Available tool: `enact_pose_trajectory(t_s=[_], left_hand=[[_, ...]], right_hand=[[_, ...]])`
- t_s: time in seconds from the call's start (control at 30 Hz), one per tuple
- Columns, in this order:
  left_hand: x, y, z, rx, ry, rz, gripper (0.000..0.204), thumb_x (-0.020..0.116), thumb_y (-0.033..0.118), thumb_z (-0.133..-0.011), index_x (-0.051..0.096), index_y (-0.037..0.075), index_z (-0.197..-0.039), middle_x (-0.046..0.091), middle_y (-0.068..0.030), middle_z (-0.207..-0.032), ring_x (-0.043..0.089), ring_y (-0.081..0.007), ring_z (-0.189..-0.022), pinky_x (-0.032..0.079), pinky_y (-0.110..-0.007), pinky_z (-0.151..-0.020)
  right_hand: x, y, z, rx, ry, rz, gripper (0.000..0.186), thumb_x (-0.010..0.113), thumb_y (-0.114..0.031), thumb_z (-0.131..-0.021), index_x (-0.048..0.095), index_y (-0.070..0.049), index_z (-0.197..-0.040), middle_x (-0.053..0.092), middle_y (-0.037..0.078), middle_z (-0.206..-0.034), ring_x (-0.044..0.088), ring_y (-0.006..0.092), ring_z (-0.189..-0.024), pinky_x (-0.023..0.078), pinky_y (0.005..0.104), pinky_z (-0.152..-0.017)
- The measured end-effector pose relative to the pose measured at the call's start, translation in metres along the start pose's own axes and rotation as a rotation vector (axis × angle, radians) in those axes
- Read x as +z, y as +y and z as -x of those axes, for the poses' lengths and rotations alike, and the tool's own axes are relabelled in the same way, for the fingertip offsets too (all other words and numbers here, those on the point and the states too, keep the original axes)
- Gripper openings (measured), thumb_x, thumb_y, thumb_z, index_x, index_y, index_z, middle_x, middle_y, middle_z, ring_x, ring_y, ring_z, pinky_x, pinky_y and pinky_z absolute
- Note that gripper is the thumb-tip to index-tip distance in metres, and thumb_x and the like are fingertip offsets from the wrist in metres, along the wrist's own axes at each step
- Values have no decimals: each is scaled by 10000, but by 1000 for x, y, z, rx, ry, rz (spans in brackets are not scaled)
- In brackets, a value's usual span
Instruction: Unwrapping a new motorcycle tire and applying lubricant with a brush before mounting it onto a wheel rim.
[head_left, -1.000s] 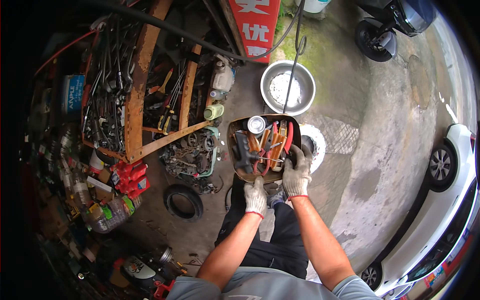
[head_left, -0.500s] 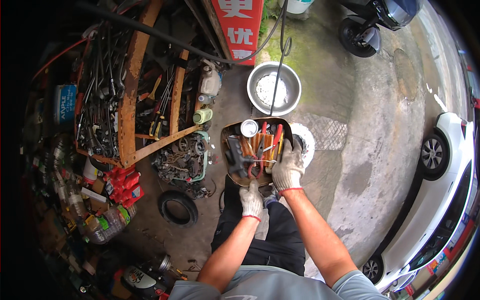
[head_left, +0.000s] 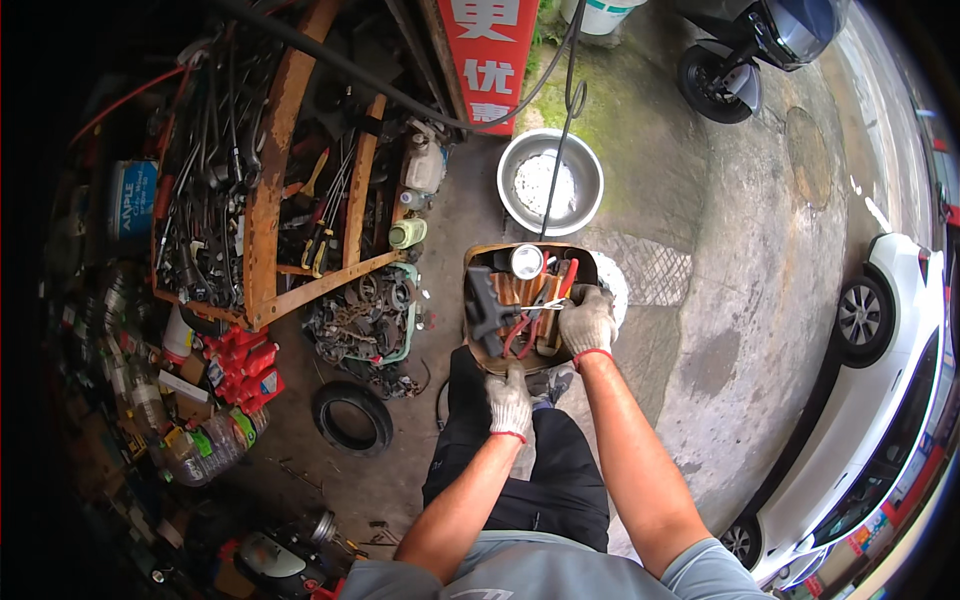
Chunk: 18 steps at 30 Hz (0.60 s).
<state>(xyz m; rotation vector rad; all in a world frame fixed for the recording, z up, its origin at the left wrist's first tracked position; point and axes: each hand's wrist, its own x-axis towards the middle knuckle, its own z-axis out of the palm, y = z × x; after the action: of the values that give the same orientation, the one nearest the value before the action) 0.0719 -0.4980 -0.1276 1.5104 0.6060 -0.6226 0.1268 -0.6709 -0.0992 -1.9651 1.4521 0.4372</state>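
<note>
A squarish open box [head_left: 482, 352] with a brown rim sits in front of me, full of tools. Inside are a black T-shaped piece [head_left: 486, 308], red-handled pliers [head_left: 520, 335], a red handle [head_left: 568, 277], a round silver can [head_left: 526, 262] and orange-brown pieces. My left hand [head_left: 510, 402], in a white knit glove, grips the near rim, thumb over the edge. My right hand [head_left: 588, 322], gloved alike, is at the box's right side with its fingers curled in. What they close on is hidden; a thin pale strip [head_left: 548, 305] lies beside the fingertips.
Beyond the box stands a metal basin [head_left: 550, 185], with a black cable hanging over it. At left are a rusty tool rack [head_left: 262, 190], a tub of metal parts [head_left: 405, 335] and a small tyre [head_left: 352, 418]. A white car [head_left: 880, 400] and a scooter [head_left: 730, 75] stand right.
The box has shifted slightly right. My right hand's fingers, stretched along the right edge before, are now curled in at that side. My left hand keeps its hold on the near rim.
</note>
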Motion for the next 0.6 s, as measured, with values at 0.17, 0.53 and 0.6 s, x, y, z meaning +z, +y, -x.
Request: enact_pose_trajectory(t_s=[0.17, 0.53, 0.6], left_hand=[[-6, 0, -3, -70, -2, -32, 356, 570, 222, -955, 557, -51, -726, 549, -25, -632, 448, -119, -591, 394, -366, -560], [-25, -13, -13, -74, 31, -104, 278, 577, 206, -940, 606, -29, -796, 585, -27, -651, 501, -107, -531, 421, -323, -489], [-26, -13, -16, -38, 11, -151, 224, 576, 192, -938, 654, -10, -880, 618, -30, -675, 545, -99, -477, 451, -286, -427]], right_hand=[[-9, -3, -5, -22, -205, 15, 376, 614, -263, -829, 682, -121, -1170, 628, 236, -1218, 616, 398, -1127, 488, 469, -969], [5, -6, 3, -76, -118, 203, 344, 593, -288, -876, 689, -75, -1129, 562, 272, -1225, 605, 431, -1097, 481, 483, -955], [6, -7, 6, -94, -99, 187, 345, 601, -279, -861, 684, -57, -1111, 560, 278, -1219, 601, 440, -1093, 480, 488, -954]])
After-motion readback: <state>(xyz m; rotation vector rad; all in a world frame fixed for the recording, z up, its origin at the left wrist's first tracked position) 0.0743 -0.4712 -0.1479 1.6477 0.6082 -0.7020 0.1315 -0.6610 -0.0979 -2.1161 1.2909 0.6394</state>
